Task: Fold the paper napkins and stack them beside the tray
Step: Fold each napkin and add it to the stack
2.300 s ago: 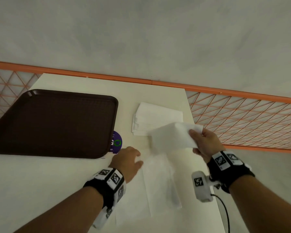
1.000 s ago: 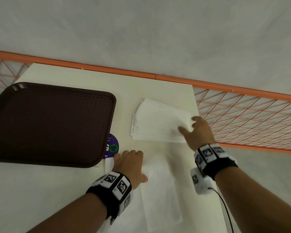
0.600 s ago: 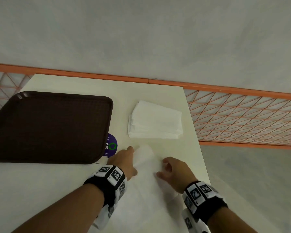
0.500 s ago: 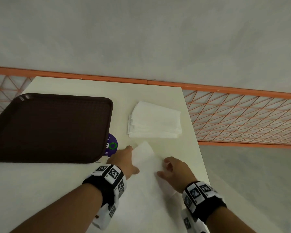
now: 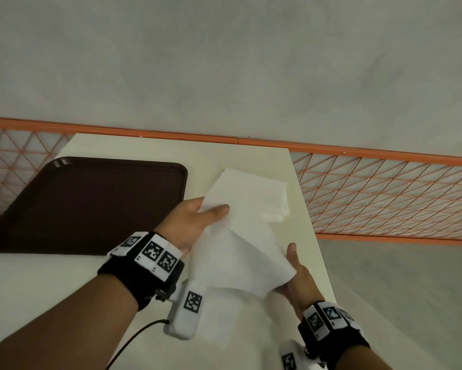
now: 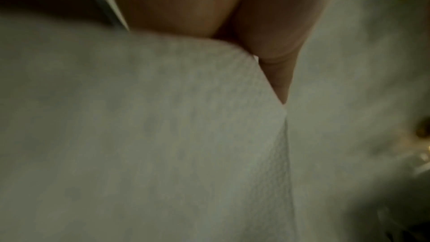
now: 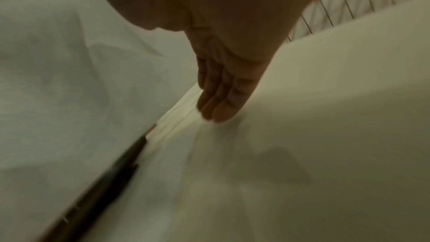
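Note:
A white paper napkin (image 5: 237, 249) hangs lifted and slack between my hands, above the table (image 5: 251, 158). My left hand (image 5: 211, 209) pinches its far corner, thumb on top; in the left wrist view the fingers (image 6: 274, 62) meet the napkin (image 6: 163, 135). My right hand (image 5: 291, 271) holds the near right corner, thumb up beside the sheet and fingers under it; the right wrist view shows those fingers (image 7: 218, 98) straight and together. The stack of folded napkins (image 5: 272, 193) lies right of the brown tray (image 5: 91, 204), partly hidden by the lifted sheet. More unfolded napkins (image 5: 224, 316) lie beneath.
The table's right edge (image 5: 312, 222) runs close by my right hand, with an orange wire fence (image 5: 384, 196) and grey floor beyond it. A cable trails from my left wrist unit (image 5: 187, 311).
Both hands were low on the flat napkin pile; they have now raised one sheet off it. My left hand has moved forward and up, and the sheet now covers part of the folded stack.

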Demonstrator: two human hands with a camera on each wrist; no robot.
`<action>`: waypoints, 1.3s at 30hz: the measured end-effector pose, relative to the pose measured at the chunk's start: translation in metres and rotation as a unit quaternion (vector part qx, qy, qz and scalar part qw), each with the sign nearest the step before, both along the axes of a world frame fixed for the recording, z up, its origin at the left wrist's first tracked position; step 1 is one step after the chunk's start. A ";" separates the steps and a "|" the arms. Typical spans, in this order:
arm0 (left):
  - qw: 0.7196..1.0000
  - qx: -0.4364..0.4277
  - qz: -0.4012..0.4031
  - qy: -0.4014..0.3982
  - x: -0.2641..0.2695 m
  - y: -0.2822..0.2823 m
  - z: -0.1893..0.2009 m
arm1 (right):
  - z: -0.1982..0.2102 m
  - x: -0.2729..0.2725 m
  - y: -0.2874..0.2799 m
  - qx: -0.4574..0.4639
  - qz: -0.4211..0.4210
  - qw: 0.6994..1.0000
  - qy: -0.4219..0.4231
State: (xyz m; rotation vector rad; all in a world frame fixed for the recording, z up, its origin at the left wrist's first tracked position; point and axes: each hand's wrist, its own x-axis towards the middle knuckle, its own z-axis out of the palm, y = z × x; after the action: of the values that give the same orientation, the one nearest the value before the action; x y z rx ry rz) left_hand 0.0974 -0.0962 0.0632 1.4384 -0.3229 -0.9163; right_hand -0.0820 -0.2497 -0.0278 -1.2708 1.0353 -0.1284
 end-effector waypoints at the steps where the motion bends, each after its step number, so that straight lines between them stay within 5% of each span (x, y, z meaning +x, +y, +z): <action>1: 0.999 0.010 0.028 -0.015 0.003 0.002 -0.004 | 0.005 0.002 0.002 0.089 -0.020 0.995 -0.033; 5: 0.978 0.134 0.084 -0.136 0.006 0.010 -0.028 | 0.026 0.009 0.004 0.179 -0.034 0.978 -0.106; 15: 0.945 0.239 0.148 -0.170 0.002 0.017 -0.043 | 0.032 0.012 0.000 -0.036 0.044 0.994 -0.095; 22: 0.981 0.133 0.056 -0.126 0.011 0.027 -0.042 | 0.038 0.020 -0.012 -0.118 0.074 0.985 -0.103; 27: 0.969 0.171 0.021 -0.179 0.010 0.030 -0.047 | 0.040 0.018 -0.018 -0.150 0.071 0.982 -0.091; 31: 0.938 0.207 0.027 -0.276 0.004 0.028 -0.050 | 0.043 0.015 -0.020 -0.264 0.097 0.959 -0.037; 39: 0.905 0.227 0.026 -0.358 0.008 0.027 -0.055 | 0.037 0.006 -0.028 -0.463 0.193 0.864 0.048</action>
State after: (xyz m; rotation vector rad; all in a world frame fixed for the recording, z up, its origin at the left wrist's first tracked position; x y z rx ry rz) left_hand 0.1051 -0.0692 0.0084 2.1915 -0.6372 -0.3886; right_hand -0.0763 -0.2778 0.0096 -2.3611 0.7778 -0.2767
